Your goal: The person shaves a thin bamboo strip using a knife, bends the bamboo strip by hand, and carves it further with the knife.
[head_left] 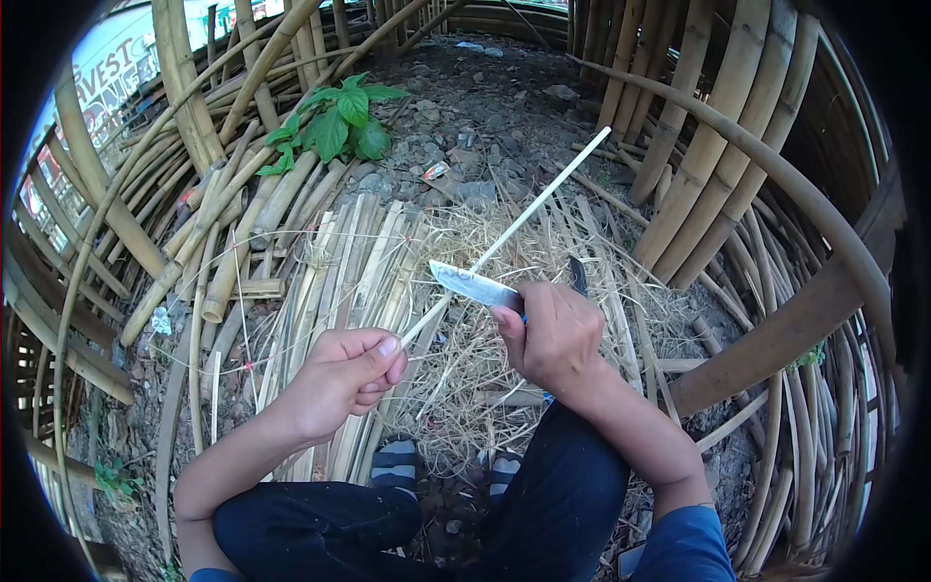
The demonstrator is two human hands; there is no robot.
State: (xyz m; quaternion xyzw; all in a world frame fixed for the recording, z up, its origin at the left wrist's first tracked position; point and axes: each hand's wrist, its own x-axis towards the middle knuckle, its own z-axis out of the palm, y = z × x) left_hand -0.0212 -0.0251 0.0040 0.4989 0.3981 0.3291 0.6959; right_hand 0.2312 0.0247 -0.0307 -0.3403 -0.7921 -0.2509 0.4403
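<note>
My left hand (344,380) is closed around the near end of a thin pale bamboo stick (545,197), which slants away up to the right. In my right hand (558,335) is a knife (472,284), its handle wrapped by my fingers and its broad blade pointing left. The blade lies across the stick a little beyond my left hand and overlaps it in this view. Beneath both hands is a heap of thin bamboo shavings (475,383).
Split bamboo strips (335,257) lie on the ground at the left of the shavings. Thick bamboo poles (722,145) stand at the right, with a curved pole (776,175) before them. A leafy green plant (339,121) grows at the back left. Stony ground (446,121) stretches behind.
</note>
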